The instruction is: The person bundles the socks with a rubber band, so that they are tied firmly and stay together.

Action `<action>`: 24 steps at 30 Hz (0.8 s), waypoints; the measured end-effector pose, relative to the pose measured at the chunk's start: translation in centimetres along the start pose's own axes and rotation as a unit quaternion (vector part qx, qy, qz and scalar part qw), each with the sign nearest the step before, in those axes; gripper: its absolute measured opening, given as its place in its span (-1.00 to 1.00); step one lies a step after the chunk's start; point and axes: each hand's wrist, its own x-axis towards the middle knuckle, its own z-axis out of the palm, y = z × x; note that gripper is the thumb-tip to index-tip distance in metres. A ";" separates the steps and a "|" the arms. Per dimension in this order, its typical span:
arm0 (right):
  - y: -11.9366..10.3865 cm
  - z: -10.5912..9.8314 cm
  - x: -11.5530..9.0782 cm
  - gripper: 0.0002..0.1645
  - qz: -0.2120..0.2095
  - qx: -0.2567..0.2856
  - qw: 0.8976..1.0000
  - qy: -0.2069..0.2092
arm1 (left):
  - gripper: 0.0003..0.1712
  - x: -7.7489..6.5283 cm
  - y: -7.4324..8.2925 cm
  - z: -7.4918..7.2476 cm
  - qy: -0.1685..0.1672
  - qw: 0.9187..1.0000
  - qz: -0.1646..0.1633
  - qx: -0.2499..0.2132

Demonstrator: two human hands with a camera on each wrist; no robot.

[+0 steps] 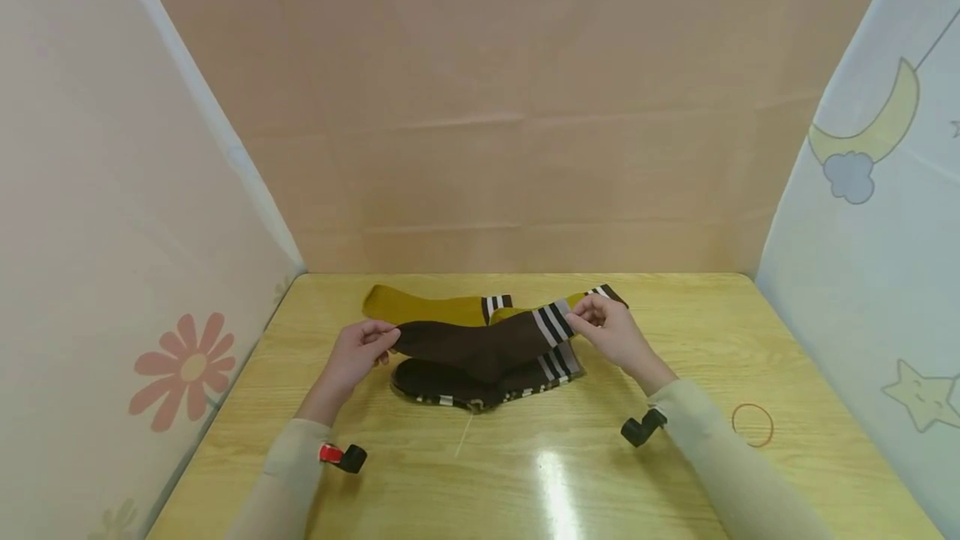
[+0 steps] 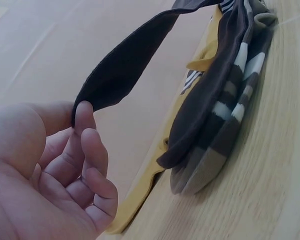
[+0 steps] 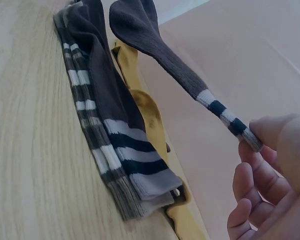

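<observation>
A dark brown sock [image 1: 465, 345] with a grey-and-black striped cuff is held stretched above the table by both hands. My left hand [image 1: 365, 350] pinches its toe end between thumb and forefinger, as the left wrist view also shows. At the other end, my right hand [image 1: 611, 330] pinches the striped cuff [image 3: 225, 114]. Below hangs no hand; a second dark brown sock [image 3: 117, 95] with a like cuff lies on a pile with patterned brown, grey and white socks [image 2: 230, 120]. Part of this pile is hidden by the raised sock in the head view.
Mustard-yellow socks [image 1: 423, 305] with black-and-white striped cuffs lie behind the pile. A thin reddish ring [image 1: 752, 425] lies at the right of the wooden table [image 1: 405, 490]. A pale thin strip [image 1: 464, 435] is in front of the pile. Fabric walls enclose the table's back and sides.
</observation>
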 end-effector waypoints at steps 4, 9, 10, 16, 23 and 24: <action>-0.2 0.2 -0.2 -0.76 0.013 0.011 1.000 -0.008 | -0.70 -0.4 -0.1 -0.2 -0.006 1.000 -0.005 -0.008; -0.3 0.4 -0.6 -0.76 0.032 0.020 0.999 -0.015 | -0.74 -0.7 -0.3 -0.4 -0.013 1.000 -0.013 -0.010; -0.2 0.4 -0.7 -0.76 0.031 0.020 0.999 -0.016 | -0.75 -0.8 -0.4 -0.4 -0.014 1.000 -0.016 -0.011; 0.2 0.5 -0.9 -0.76 0.041 0.031 0.998 -0.031 | -0.75 -1.1 -0.6 -0.5 -0.030 0.999 -0.029 -0.004; 0.8 0.9 -1.3 -0.76 0.048 0.036 0.997 -0.056 | -0.70 -1.4 -1.1 -0.4 -0.047 0.998 -0.034 0.007; 0.8 0.9 -1.4 -0.76 0.049 0.032 0.997 -0.058 | -0.70 -1.4 -1.3 -0.4 -0.049 0.998 -0.033 0.007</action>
